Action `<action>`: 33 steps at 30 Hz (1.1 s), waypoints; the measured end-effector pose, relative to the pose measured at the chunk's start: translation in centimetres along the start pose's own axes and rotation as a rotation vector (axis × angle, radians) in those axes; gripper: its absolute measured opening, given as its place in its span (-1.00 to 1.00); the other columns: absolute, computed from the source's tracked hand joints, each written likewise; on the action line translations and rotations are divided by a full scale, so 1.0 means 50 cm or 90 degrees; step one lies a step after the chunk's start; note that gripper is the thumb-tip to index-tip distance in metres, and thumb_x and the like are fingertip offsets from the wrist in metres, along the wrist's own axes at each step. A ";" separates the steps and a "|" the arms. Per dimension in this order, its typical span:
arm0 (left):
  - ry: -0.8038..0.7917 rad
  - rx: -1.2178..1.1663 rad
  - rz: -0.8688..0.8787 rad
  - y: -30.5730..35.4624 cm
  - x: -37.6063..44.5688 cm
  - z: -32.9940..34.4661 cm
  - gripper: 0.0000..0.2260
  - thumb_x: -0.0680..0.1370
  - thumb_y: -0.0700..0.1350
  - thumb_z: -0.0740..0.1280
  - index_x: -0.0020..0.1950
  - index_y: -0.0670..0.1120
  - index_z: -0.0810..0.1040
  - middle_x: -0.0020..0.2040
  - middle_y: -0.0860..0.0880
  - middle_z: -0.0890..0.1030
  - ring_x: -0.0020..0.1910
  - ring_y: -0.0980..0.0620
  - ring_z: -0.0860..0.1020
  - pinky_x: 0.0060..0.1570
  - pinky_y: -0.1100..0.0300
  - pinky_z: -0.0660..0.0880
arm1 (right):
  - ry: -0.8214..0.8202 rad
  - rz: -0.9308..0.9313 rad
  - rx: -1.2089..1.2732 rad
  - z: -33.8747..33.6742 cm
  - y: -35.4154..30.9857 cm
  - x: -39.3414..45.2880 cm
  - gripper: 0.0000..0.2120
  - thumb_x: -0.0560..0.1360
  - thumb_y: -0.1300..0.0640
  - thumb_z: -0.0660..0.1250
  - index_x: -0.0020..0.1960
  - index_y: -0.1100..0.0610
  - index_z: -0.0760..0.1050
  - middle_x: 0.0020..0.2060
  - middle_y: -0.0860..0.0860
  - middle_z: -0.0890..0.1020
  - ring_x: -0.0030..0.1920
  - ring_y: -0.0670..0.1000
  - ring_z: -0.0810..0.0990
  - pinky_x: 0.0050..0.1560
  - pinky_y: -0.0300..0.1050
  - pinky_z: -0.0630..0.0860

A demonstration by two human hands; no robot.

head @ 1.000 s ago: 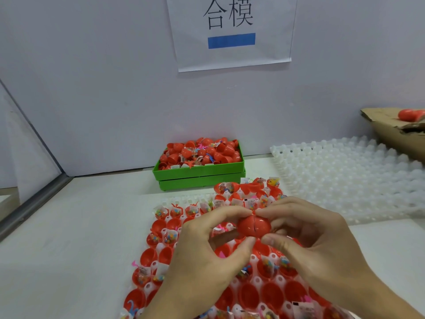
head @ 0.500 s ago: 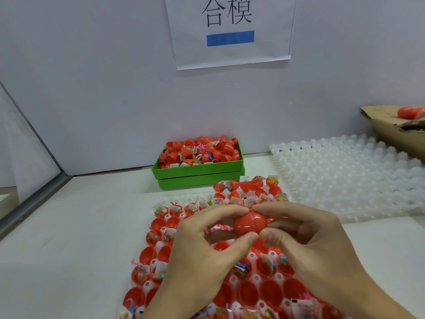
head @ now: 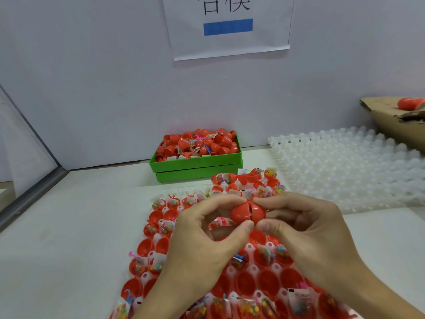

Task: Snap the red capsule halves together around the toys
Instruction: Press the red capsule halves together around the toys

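- white bench [head: 69, 226] runs from a metal rail on the far left across to the right.
- green bin [head: 195, 163] against the back wall, heaped with red capsule halves and bagged toys.
- near tray [head: 158, 238] below it: open red halves in white cups, many with bagged toys.
- left hand [head: 202, 245] pinches the left half of the red capsule [head: 247, 211], thumb beneath, forefinger on top.
- the capsule is held above the tray, its two halves meeting at a visible seam.
- right hand [head: 305, 231] pinches the right half the same way; thumb tips almost touch.
- empty white tray [head: 345, 171] lies to the right.
- cardboard box [head: 395, 120] at far right, a red piece on it.
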State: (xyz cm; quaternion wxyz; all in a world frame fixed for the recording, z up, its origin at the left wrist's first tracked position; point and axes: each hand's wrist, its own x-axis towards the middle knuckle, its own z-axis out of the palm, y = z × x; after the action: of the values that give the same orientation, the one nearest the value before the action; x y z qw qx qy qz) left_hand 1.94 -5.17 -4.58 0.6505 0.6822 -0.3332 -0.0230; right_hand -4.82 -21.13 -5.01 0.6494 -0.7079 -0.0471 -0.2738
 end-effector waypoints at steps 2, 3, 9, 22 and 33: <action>0.000 -0.016 0.000 0.001 0.000 0.000 -0.77 0.40 -0.24 0.47 0.03 -0.03 0.69 -0.03 -0.05 0.70 0.01 0.00 0.67 -0.09 0.26 0.62 | -0.003 -0.011 0.003 0.000 0.000 0.000 -0.70 0.32 0.36 0.50 -0.05 0.03 0.71 -0.28 0.02 0.74 -0.23 -0.02 0.74 -0.17 -0.31 0.61; 0.003 -0.018 -0.002 0.003 0.001 -0.001 -0.77 0.40 -0.24 0.46 0.02 -0.03 0.69 -0.04 -0.05 0.69 -0.01 0.01 0.67 -0.11 0.27 0.61 | -0.005 -0.015 0.004 0.001 -0.001 0.000 -0.71 0.31 0.31 0.50 -0.05 0.01 0.71 -0.28 0.02 0.74 -0.23 -0.03 0.73 -0.16 -0.32 0.61; 0.031 0.059 0.007 0.001 0.001 0.004 -0.80 0.37 -0.23 0.38 -0.09 0.00 0.66 -0.16 0.01 0.67 -0.10 0.05 0.66 -0.20 0.35 0.57 | -0.027 -0.026 -0.056 0.009 0.009 -0.008 -0.70 0.28 0.19 0.59 -0.04 -0.07 0.70 -0.19 0.01 0.73 -0.17 0.03 0.72 -0.10 -0.10 0.66; 0.028 0.109 0.042 0.008 -0.008 0.012 -0.72 0.49 -0.30 0.41 0.04 0.06 0.70 -0.04 0.15 0.70 0.01 0.18 0.66 -0.10 0.33 0.61 | -0.011 -0.046 -0.090 0.006 0.014 -0.006 -0.70 0.28 0.16 0.53 -0.02 -0.07 0.67 -0.19 -0.07 0.73 -0.20 -0.04 0.72 -0.14 -0.21 0.64; 0.009 0.040 -0.002 0.004 0.000 0.006 -0.80 0.54 -0.28 0.38 0.07 -0.03 0.70 -0.01 0.07 0.72 0.05 0.09 0.67 0.05 0.21 0.59 | -0.003 -0.039 -0.072 0.005 0.010 -0.004 -0.71 0.27 0.02 0.55 -0.02 -0.05 0.68 -0.20 -0.02 0.73 -0.18 0.02 0.73 -0.11 -0.06 0.67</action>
State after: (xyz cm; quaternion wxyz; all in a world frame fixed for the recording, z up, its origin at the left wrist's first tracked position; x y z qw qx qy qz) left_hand 1.72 -5.40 -4.43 0.6310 0.7030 -0.3278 -0.0085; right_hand -4.70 -20.91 -5.55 0.5993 -0.7424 -0.0549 -0.2943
